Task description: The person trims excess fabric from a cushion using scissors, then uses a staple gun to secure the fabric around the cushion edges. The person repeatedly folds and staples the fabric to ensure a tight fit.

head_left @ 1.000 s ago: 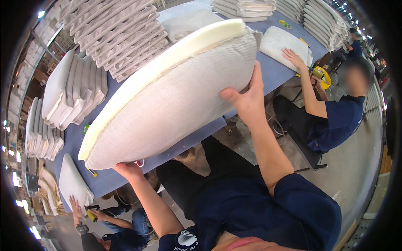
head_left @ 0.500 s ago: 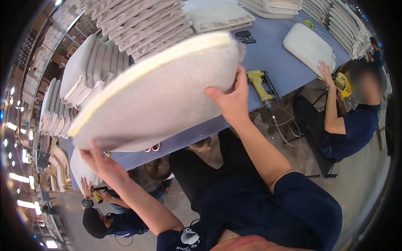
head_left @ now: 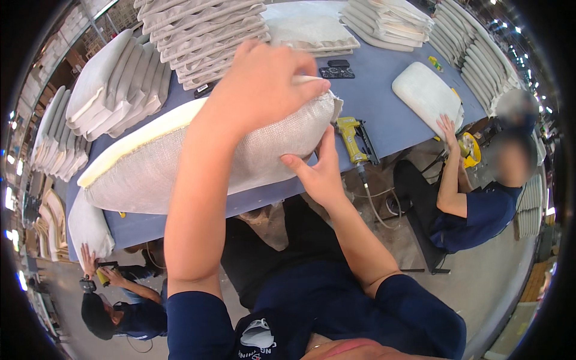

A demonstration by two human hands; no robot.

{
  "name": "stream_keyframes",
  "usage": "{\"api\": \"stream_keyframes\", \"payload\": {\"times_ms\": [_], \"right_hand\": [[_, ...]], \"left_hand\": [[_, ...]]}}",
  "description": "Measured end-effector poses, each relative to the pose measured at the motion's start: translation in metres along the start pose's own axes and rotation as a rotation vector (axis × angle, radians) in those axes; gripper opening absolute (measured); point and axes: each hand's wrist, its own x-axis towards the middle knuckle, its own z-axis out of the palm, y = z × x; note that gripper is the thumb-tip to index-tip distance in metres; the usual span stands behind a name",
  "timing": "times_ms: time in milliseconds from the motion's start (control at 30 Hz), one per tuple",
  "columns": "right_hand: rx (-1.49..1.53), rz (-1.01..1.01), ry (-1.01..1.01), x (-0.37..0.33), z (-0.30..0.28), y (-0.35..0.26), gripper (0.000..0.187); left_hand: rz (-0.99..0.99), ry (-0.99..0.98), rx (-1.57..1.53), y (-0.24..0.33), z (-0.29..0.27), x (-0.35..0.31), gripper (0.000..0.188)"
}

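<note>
A seat cushion [head_left: 144, 168] in light grey woven fabric is tilted on edge above the near side of the blue-grey table, with yellow foam bare along its upper edge. My left hand [head_left: 264, 84] reaches across it, slightly blurred, its fingers curled and pinching the fabric edge at the upper right corner. Lower on that same end, my right hand [head_left: 318, 177] grips the cushion, thumb on the facing side and fingers behind. A yellow staple gun [head_left: 354, 141] with an air hose lies on the table just right of the cushion.
Stacked grey cushions [head_left: 207, 42] stand along the back of the table [head_left: 372, 90]; more cushion piles [head_left: 117, 84] are at left. Dark phone-like objects [head_left: 337, 72] lie mid-table. A co-worker [head_left: 480, 198] at right handles a cushion [head_left: 426, 99]; another [head_left: 129, 306] works at lower left.
My left hand has left the cushion's lower left end and crossed over to its upper right corner. The cushion has come lower, nearer the table; my right hand keeps its grip.
</note>
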Motion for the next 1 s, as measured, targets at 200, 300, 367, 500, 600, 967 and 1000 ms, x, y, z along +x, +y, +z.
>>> {"api": "stream_keyframes", "payload": {"times_ms": [200, 300, 367, 500, 600, 967, 1000], "right_hand": [[0.030, -0.192, 0.282, 0.011, -0.032, -0.026, 0.063], [-0.215, -0.375, 0.303, 0.036, -0.037, -0.057, 0.038], [-0.338, -0.436, 0.265, 0.050, -0.035, -0.071, 0.026], [-0.382, -0.412, 0.217, 0.061, -0.033, -0.080, 0.019], [-0.344, -0.350, 0.210, 0.061, -0.033, -0.085, 0.018], [-0.096, -0.277, 0.242, 0.055, -0.031, -0.072, 0.010], [0.018, -0.228, 0.248, 0.053, -0.027, -0.070, 0.010]], "left_hand": [[-0.014, 0.073, -0.124, 0.001, -0.013, -0.011, 0.028], [-0.018, 0.053, -0.182, -0.001, -0.016, -0.012, 0.026], [-0.028, 0.019, -0.244, -0.001, -0.017, -0.011, 0.023], [0.014, 0.017, -0.295, 0.006, -0.012, -0.014, 0.017], [0.044, 0.025, -0.281, 0.008, -0.013, -0.016, 0.017], [0.093, -0.005, -0.274, 0.004, -0.020, -0.017, 0.013], [0.096, -0.006, -0.271, 0.004, -0.019, -0.015, 0.013]]}}
